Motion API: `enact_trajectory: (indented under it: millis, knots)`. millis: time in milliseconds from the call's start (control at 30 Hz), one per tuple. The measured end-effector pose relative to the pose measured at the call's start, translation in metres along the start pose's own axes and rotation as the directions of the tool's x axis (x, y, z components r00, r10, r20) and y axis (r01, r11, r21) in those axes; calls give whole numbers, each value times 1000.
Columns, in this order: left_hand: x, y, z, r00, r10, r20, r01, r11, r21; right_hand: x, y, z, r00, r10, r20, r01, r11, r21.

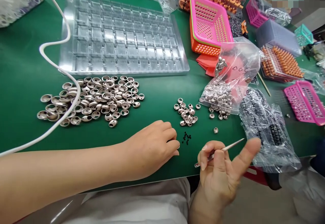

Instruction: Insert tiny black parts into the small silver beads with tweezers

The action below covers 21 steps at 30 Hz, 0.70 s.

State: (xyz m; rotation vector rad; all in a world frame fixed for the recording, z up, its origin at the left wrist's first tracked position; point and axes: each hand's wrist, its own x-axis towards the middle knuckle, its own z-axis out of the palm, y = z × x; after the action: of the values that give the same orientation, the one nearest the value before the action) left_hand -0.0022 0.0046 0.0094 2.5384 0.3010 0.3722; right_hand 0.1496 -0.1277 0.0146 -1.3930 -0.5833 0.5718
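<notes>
My left hand point(154, 148) rests on the green table with its fingers curled; what they hold, if anything, is hidden. Near its fingertips lie several tiny black pieces point(187, 138). My right hand point(220, 171) is turned palm up at the table's front edge, gripping a thin pointed tool point(232, 145) between its fingers, with one finger stretched out to the right. Behind the black pieces sits a small heap of silvery metal cups point(188, 114). A larger pile of metal rings point(101, 98) spreads behind my left forearm. One single cup point(215, 130) lies apart, beyond my right hand.
A clear compartment tray point(124, 38) stands at the back left, and a white cable point(54, 60) crosses the ring pile. Pink baskets point(210, 21), an open bag of metal parts point(228, 82) and a bag of black parts point(269, 132) lie to the right.
</notes>
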Motion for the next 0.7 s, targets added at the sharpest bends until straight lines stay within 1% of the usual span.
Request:
enact_trajectory:
  millis: [67, 133, 267, 367, 400, 467, 567, 700]
  knots:
    - [0, 0, 1, 1000, -9, -5, 9, 1000, -8, 1, 1, -3, 1000, -20, 13, 20, 1000, 14]
    - [0, 0, 1, 1000, -17, -16, 17, 1000, -17, 2, 2, -5, 999, -22, 49, 20, 999, 44]
    - [0, 1, 2, 998, -48, -36, 47, 998, -35, 8, -2, -12, 984, 47, 172, -73, 987, 146]
    - [1, 0, 3, 997, -65, -37, 64, 997, -46, 12, -3, -17, 958, 53, 283, -120, 968, 223]
    - [1, 0, 3, 997, -66, -39, 64, 997, -49, 14, -2, -18, 951, 54, 304, -129, 964, 234]
    - [1, -2, 4, 997, -63, -48, 60, 996, -59, 16, 3, -20, 954, 59, 293, -131, 964, 232]
    - [2, -4, 5, 996, -59, -67, 55, 996, -65, 18, 11, -20, 973, 42, 228, -90, 975, 204]
    - [3, -6, 5, 993, -29, -116, 25, 999, -30, 15, 15, -15, 974, 8, 227, -44, 987, 154]
